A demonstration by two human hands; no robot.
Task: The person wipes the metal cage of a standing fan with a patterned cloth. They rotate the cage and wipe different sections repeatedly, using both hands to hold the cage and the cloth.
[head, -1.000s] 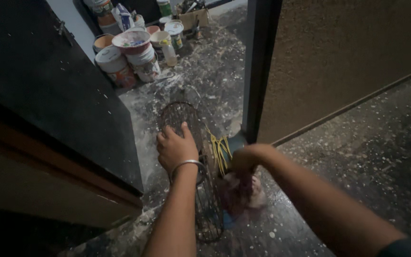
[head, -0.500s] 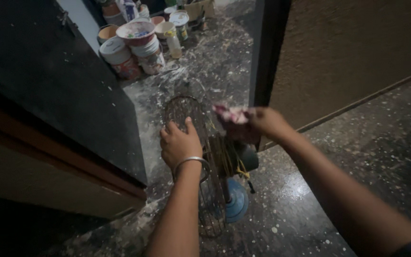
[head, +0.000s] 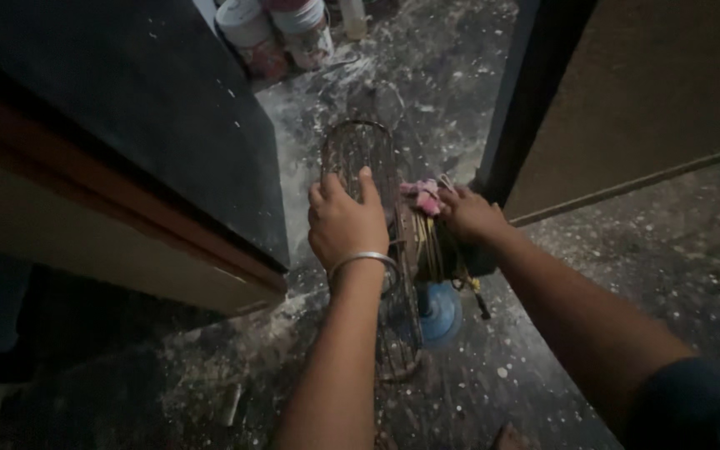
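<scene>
Hands on a small floor fan, one steadying the wire guard, one wiping with a rag.

Left hand (head: pixel 345 223), a metal bangle at its wrist, lies with fingers spread and curled over the top rim of the fan's wire guard (head: pixel 360 150); the right hand (head: pixel 470 215) is closed on a bunched pink rag (head: pixel 421 197) pressed against the back of the fan, by the motor. The fan stands on the paint-speckled floor (head: pixel 543 350) on its blue base (head: pixel 443 312), in the gap between a dark door (head: pixel 168 125) and a door frame (head: pixel 527 108). The guard looks light and springy, its thin wires likely to bend under pressure, so the rim is the sound hold. The rag is soft and limp. Paint tubs (head: pixel 281 29) stand well beyond.
</scene>
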